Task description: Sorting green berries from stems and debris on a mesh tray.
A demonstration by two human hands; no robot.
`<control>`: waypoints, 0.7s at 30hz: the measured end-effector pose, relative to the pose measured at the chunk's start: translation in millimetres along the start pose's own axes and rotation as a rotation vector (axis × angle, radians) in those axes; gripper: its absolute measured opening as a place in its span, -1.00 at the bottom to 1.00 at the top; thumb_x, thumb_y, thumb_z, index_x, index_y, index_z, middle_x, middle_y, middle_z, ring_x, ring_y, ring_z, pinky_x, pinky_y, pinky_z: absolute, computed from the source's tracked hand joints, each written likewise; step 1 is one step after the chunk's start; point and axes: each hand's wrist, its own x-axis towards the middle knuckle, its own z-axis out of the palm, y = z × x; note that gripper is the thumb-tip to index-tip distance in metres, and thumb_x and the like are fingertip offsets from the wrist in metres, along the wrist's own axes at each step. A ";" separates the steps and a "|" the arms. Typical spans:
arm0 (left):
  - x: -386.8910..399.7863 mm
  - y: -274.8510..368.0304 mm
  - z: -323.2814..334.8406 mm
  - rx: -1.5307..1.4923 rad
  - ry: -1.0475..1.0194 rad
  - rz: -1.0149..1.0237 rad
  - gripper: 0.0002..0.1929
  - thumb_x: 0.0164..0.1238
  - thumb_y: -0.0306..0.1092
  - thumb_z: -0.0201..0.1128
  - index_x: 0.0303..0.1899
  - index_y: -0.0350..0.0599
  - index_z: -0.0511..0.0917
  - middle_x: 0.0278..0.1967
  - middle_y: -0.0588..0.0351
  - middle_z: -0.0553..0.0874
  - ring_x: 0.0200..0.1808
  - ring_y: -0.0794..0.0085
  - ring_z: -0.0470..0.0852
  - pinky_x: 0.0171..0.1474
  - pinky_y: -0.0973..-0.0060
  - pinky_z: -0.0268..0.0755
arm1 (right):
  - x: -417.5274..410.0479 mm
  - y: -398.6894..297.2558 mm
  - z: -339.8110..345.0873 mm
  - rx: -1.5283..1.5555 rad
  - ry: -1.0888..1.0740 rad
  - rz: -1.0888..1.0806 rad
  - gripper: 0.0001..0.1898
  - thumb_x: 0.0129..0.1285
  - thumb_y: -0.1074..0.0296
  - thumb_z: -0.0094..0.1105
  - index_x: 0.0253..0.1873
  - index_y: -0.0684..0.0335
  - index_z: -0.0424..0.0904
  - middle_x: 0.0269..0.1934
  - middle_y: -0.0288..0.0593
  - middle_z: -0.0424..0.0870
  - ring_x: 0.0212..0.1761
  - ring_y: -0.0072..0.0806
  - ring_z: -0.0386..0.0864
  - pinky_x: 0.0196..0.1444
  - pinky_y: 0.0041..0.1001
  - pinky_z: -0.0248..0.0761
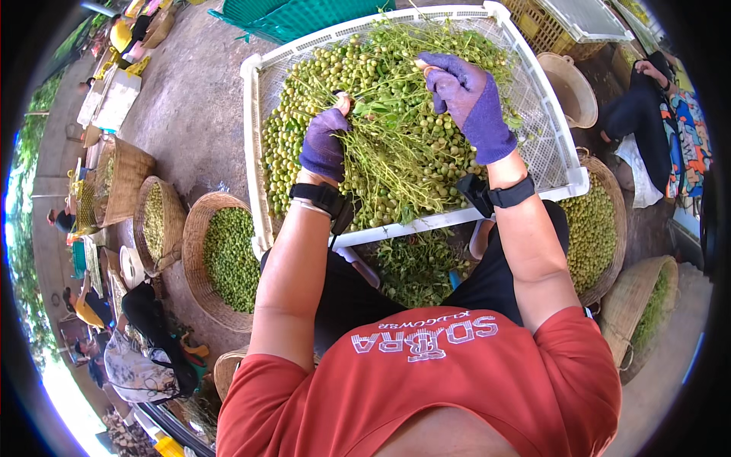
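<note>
My left hand (324,141), in a purple glove with bare fingertips, grips a bunch of thin green stems (394,163) that fans out toward me. My right hand (465,103), gloved alike, is curled with thumb and forefinger pinched together at some fine stems on the far right of the bunch. Whether a fruit is between those fingertips is hidden. Both hands are over a white plastic mesh tray (551,128) in front of me. Small round green fruits (280,151) cover much of its left side, and more stems with fruits (474,45) lie at its far right.
Woven baskets of green fruits stand left (191,257) and right (619,228) of me. Leafy stems (417,268) lie between my legs. Beyond the tray is a green plastic basket (302,20). A beige basin (568,91) and a seated person (645,114) are at right.
</note>
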 end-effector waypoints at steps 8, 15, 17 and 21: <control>5.3 -6.1 -6.5 -0.093 0.052 -0.087 -0.80 0.33 -0.31 0.07 -0.43 -0.14 0.56 -0.24 0.13 0.64 -0.18 0.47 0.54 -0.01 0.50 0.30 | -1.7 -13.8 -24.5 0.824 -0.197 0.162 -0.74 0.17 0.53 0.01 -0.03 0.34 0.53 -0.50 -0.29 0.51 -0.64 -0.65 0.38 -0.65 -0.66 0.28; 0.8 -16.6 -8.6 0.001 0.018 -0.108 -0.66 0.38 -0.42 0.01 -0.64 -0.14 0.49 -0.37 0.14 0.66 -0.19 0.47 0.56 0.08 0.49 0.31 | -11.0 13.2 20.3 0.101 -0.295 0.122 -0.67 0.10 0.55 0.11 0.02 0.33 0.52 -0.37 -0.23 0.63 -0.36 -0.65 0.49 -0.26 -0.62 0.43; -8.2 -7.5 16.9 0.078 -0.143 0.017 -0.66 0.37 -0.44 0.00 -0.64 -0.15 0.48 -0.32 0.13 0.66 -0.17 0.46 0.56 0.10 0.48 0.30 | -11.5 32.2 14.9 -0.012 -0.263 0.076 -0.68 0.11 0.55 0.10 0.02 0.33 0.53 -0.37 -0.22 0.63 -0.35 -0.65 0.49 -0.28 -0.61 0.43; -8.8 -7.4 13.3 0.052 -0.219 0.040 -0.75 0.36 -0.42 0.04 -0.53 -0.21 0.53 -0.33 0.17 0.65 -0.21 0.48 0.55 0.05 0.51 0.30 | -9.2 35.7 23.7 -0.154 -0.222 -0.034 -0.72 0.16 0.55 0.06 -0.01 0.32 0.55 -0.38 -0.23 0.62 -0.40 -0.67 0.48 -0.36 -0.60 0.41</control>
